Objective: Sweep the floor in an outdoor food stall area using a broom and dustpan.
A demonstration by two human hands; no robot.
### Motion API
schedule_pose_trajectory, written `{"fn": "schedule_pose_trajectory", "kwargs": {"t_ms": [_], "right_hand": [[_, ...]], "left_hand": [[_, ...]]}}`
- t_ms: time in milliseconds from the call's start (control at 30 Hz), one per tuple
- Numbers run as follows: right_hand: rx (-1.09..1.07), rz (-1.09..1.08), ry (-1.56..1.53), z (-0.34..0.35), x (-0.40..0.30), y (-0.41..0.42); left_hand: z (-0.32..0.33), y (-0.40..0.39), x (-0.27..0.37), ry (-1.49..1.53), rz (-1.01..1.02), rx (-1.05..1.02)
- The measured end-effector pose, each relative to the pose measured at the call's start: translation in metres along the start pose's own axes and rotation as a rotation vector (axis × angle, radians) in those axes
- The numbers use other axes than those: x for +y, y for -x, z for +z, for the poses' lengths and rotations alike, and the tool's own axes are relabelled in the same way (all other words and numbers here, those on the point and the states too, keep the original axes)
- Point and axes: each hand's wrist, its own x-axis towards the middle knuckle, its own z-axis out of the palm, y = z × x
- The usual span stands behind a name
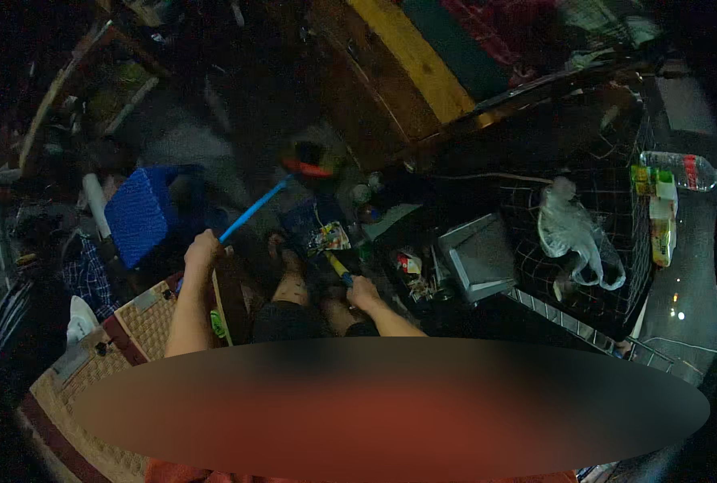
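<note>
My left hand [202, 250] grips the blue handle [253, 208] of a broom, which slants away from me. The red-topped broom head [310, 167] is blurred, low over the dark floor. Between my knees, my right hand [363, 294] is closed around the yellow and blue handle [338, 267] of a dustpan. Its dark blue pan [298, 216] lies just nearer to me than the broom head. Crumpled printed wrappers and other litter [333, 235] show at the pan. Poor light hides the bristles and the pan's front edge.
A blue box-like object [136, 217] stands at left, beyond a woven tan mat or seat [147, 314]. To the right are a grey tray-like container [479, 259] and a wire cage [524, 253] with a clear plastic bag [576, 235] on it. A plastic bottle [687, 171] lies farther right.
</note>
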Motion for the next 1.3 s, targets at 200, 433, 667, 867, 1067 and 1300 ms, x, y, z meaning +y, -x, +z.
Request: {"fn": "schedule_pose_trajectory", "kwargs": {"t_ms": [200, 433, 667, 867, 1067, 1300], "right_hand": [[0.139, 0.005, 0.061, 0.009, 0.019, -0.01], [0.052, 0.003, 0.176, 0.007, -0.006, -0.007], [0.035, 0.093, 0.066, -0.002, -0.003, -0.01], [0.074, 0.102, 0.041, -0.013, -0.027, 0.004], [-0.104, 0.197, -0.052, -0.008, -0.09, -0.021], [0.063, 0.081, 0.084, -0.005, -0.082, -0.042]], "left_hand": [[-0.076, 0.086, 0.012, 0.044, 0.086, 0.091], [0.006, 0.048, 0.037, 0.027, 0.129, 0.129], [-0.022, 0.102, -0.003, -0.099, 0.059, 0.084], [-0.066, 0.069, -0.02, 0.297, 0.157, 0.068], [0.032, -0.033, -0.031, 0.315, 0.165, 0.183], [0.11, 0.1, -0.033, 0.191, 0.214, -0.046]]}}
